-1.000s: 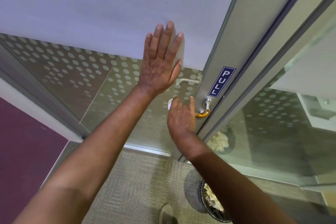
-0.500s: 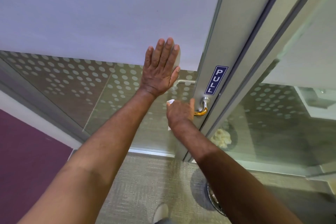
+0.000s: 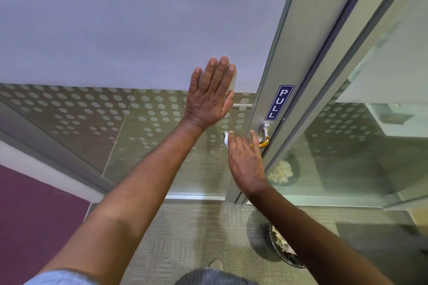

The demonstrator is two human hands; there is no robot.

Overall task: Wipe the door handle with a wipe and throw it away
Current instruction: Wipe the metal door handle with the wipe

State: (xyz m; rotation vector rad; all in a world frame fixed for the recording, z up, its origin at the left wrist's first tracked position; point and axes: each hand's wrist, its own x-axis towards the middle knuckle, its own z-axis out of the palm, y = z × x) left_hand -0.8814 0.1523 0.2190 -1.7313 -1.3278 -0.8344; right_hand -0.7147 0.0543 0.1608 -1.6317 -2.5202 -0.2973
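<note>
A metal lever door handle (image 3: pixel 265 134) sticks out of the grey door frame (image 3: pixel 278 71) just under a blue PULL sign (image 3: pixel 279 102). My right hand (image 3: pixel 246 159) covers most of the lever and presses a white wipe (image 3: pixel 226 139) onto it; only a corner of the wipe shows past my fingers. My left hand (image 3: pixel 210 95) lies flat, fingers together, against the frosted glass door (image 3: pixel 115 30) to the left of the handle.
A round waste bin (image 3: pixel 286 251) with crumpled paper stands on the carpet at the lower right, partly behind my right forearm. Its reflection (image 3: pixel 281 171) shows in the glass panel to the right. My shoe (image 3: pixel 216 264) is below.
My right hand has slid a little along the lever with the wipe, its fingers now stretched out more. My left hand stays flat on the glass. The camera has shifted slightly.
</note>
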